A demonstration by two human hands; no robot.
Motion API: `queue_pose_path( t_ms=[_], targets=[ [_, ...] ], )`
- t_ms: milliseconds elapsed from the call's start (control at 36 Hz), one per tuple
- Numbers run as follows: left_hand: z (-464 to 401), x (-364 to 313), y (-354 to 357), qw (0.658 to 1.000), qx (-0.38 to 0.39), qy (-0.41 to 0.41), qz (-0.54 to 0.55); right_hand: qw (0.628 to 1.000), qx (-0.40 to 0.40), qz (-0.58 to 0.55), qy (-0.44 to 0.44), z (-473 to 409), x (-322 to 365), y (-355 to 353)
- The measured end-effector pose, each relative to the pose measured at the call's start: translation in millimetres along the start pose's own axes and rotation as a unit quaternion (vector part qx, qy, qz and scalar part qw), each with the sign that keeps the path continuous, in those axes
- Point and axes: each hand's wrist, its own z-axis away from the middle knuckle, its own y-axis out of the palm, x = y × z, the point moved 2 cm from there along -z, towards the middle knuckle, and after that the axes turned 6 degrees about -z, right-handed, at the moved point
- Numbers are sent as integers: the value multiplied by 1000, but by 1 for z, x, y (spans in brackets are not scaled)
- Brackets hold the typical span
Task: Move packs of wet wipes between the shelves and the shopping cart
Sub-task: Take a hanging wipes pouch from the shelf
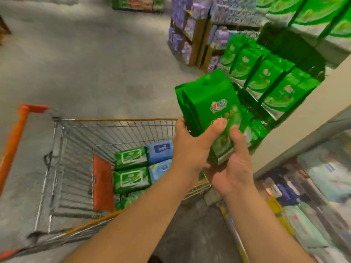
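While both hands grip it, a green multi-pack of wet wipes [210,109] stands upright between them, above the far right corner of the shopping cart [117,130]. The left hand [191,145] wraps its near left side, thumb pressed across the printed front. The right hand [235,164] cups the lower right edge from beneath, thumb on the front. Just beyond the pack, to the right of the hands, more green packs [266,73] stand in rows on the shelf [303,118]. Below and left of the left hand, two green packs [131,168] and two blue packs [160,158] lie in the cart basket. Its orange handle [17,133] sits far left.
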Motion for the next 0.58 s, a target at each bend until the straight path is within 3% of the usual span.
queue_pose_path(
  t_ms=[111, 278, 444, 583],
  targets=[
    [-15, -2, -49, 999, 24, -34, -24, 999, -24, 43, 3, -21, -20, -7],
    [-48, 5, -120, 995, 11, -90, -40, 987, -25, 126, 99, -48, -35, -30],
    [-70, 38, -157, 978, 1, -184, -97, 954, -26, 221, 201, -74, -48, -65],
    [-81, 83, -166, 951, -16, -280, -132, 919, -98, 276, 264, -101, -59, -100]
  ],
)
